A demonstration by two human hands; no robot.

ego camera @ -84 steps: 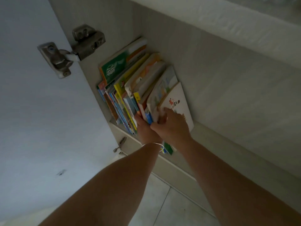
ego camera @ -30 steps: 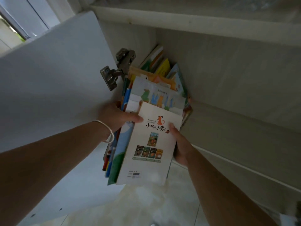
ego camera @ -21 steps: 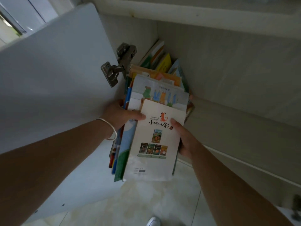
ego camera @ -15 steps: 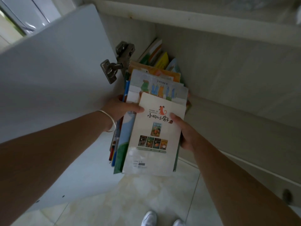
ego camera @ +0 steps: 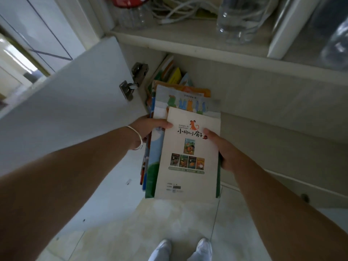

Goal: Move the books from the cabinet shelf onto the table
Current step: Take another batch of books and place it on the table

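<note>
A stack of thin picture books [ego camera: 180,147] sat flat between two hands, out in front of the cabinet opening and above the tiled floor [ego camera: 169,227] — the top one cream, with a small orange dog and a row of four cover thumbnails. The left hand [ego camera: 148,127] gripped the stack's left edge, thumb on top; the right hand [ego camera: 224,149] clasped its right edge. A few more books [ego camera: 175,74] leaned in the cabinet's left corner, beside the hinge [ego camera: 133,81] of the open door [ego camera: 66,110]. Two clear bottles [ego camera: 239,17] and white cables [ego camera: 177,10] lay on the shelf above — two white shoes [ego camera: 180,249] below.

top book [ego camera: 188,157] in the stack has 小狗的小房子 printed on its cover; the smaller print's too blurry to read
</note>
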